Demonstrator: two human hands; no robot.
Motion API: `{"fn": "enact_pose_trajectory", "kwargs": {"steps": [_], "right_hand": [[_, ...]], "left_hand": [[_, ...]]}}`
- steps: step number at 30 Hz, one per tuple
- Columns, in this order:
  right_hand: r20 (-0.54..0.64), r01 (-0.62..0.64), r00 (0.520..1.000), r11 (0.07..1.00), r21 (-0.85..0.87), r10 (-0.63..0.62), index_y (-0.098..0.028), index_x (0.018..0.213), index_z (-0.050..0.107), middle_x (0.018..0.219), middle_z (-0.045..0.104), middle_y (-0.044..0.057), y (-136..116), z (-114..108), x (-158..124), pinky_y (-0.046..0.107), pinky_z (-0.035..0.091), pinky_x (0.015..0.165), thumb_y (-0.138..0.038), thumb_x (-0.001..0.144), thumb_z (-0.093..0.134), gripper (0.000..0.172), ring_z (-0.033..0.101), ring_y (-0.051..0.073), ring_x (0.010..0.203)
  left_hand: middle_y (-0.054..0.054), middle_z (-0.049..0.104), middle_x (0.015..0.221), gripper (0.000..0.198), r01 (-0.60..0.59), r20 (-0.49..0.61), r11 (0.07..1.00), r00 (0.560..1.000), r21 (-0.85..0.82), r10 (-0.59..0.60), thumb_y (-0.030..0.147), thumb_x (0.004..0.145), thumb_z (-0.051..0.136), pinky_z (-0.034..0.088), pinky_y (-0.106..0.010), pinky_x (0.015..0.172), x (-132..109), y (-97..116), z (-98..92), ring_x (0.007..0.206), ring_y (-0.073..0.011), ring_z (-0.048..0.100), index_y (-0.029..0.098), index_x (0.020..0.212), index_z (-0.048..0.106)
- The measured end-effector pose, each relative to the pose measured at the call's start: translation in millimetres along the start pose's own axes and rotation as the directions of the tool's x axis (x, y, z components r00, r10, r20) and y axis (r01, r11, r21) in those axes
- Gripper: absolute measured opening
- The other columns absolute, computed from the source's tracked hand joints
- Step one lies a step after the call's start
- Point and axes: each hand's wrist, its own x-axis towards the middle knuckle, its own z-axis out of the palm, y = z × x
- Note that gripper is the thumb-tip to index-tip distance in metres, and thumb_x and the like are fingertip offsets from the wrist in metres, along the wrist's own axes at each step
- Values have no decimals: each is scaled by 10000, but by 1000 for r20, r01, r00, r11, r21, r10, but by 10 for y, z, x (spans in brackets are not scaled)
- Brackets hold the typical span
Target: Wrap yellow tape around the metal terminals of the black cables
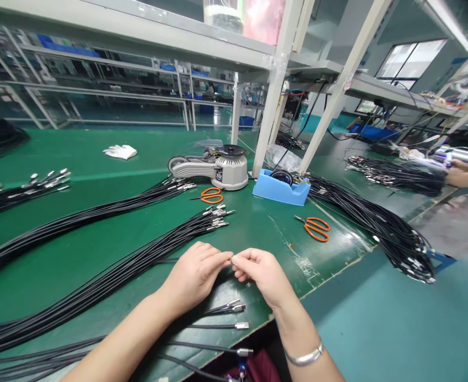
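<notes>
Above the front part of the green tabletop, my left hand and my right hand meet fingertip to fingertip. A thin black cable runs out to the left from under my left hand, whose fingers are closed on it. My right thumb and index finger pinch at its end, which they mostly hide. Behind my hands lies a long bundle of black cables with silver connectors. Closer to me are several separate cables with metal connectors pointing right, partly under my left forearm.
Behind are a grey tape dispenser machine, a blue tape holder, orange-handled scissors and a second pair of scissors. A white glove lies farther back. More cable bundles sit right; another person's arm shows there. Shelf posts rise behind.
</notes>
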Motion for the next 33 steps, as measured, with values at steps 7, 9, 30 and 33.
{"fn": "enact_pose_trajectory", "kwargs": {"steps": [7,9,30,33], "right_hand": [[3,16,1000,1000,-18,-16,-111,697,662,639,652,29,25,-22,16,222,447,562,-364,694,713,258,562,94,549],[14,16,1000,999,-37,-16,-112,706,665,649,656,33,38,-38,8,225,449,569,-377,704,706,268,564,97,556],[-7,26,1000,985,-171,-27,-125,692,646,624,645,21,28,-59,-55,232,455,586,-347,733,678,228,570,109,568],[-9,13,1000,986,-165,-15,-126,688,646,621,645,20,39,-64,-54,232,453,579,-347,727,684,227,566,108,560]], "left_hand": [[-46,684,1060,356,398,63,915,917,-65,-394,369,921,365,482,-311,884,13,-213,-355,979,-186,615,211,1094,632],[-36,675,1079,332,400,188,914,905,-62,-383,372,903,402,466,-306,919,-45,-244,-421,1013,-185,600,225,1075,646],[3,655,735,323,602,665,757,677,-254,-316,413,836,448,398,-218,636,220,-25,-321,682,-147,556,166,794,652],[5,646,714,319,604,665,752,679,-264,-312,409,828,459,390,-213,619,199,-40,-278,666,-142,548,161,767,651]]}}
